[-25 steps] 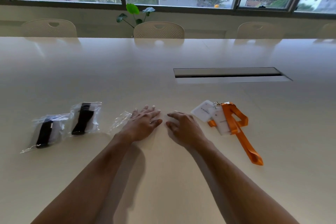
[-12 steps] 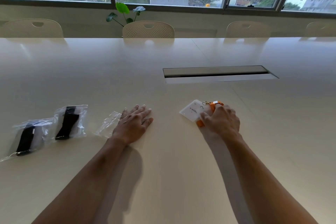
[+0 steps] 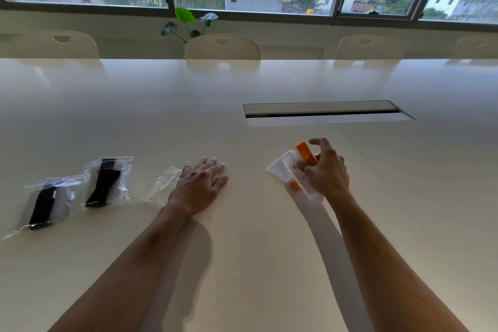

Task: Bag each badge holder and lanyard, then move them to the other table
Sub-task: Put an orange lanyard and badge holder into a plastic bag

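Note:
My right hand grips a white badge holder with its orange lanyard bunched against it, just above the table. My left hand lies flat, fingers straight, on an empty clear plastic bag. Further left lie two filled clear bags, each holding a black lanyard: one bag nearer my left hand, the other bag at the far left.
The long cream table has a cable slot set in it beyond my right hand. Several cream chairs line the far edge, with a potted plant below the windows.
My right hand moved right from the middle onto the badge holder and gathered the orange lanyard, which had trailed toward me, into its grip. My left hand stayed on the empty bag.

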